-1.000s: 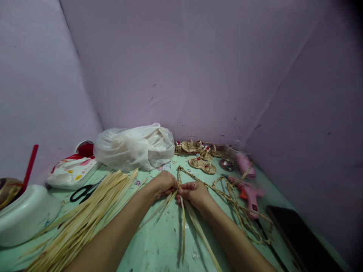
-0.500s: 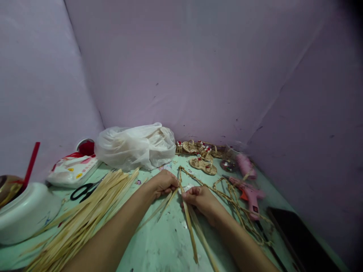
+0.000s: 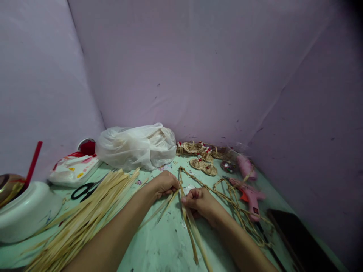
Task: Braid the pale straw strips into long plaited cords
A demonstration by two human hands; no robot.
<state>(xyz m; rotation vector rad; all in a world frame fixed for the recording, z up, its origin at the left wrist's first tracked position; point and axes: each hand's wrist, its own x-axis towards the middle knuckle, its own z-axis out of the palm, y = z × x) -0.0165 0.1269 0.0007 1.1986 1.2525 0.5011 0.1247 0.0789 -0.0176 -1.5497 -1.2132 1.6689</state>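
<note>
My left hand pinches the braided straw cord near its working end, with loose strands hanging down beneath it. Just right of it and slightly lower, my right hand is closed on flat straw strips that trail toward me over the table. From between the hands the finished braid rises to a bend and runs off to the right, ending in a loose tangle. A thick bundle of dry straw strips lies left of my left forearm.
On the green table lie scissors, a white plastic bag, a wipes pack and a white pot. Small woven sandals, pink twine, a pink glue gun and a dark phone-like slab are at right.
My right hand has drawn a little away from my left, down and to the right, pulling the strips with it. The left hand stays nearly in place.
</note>
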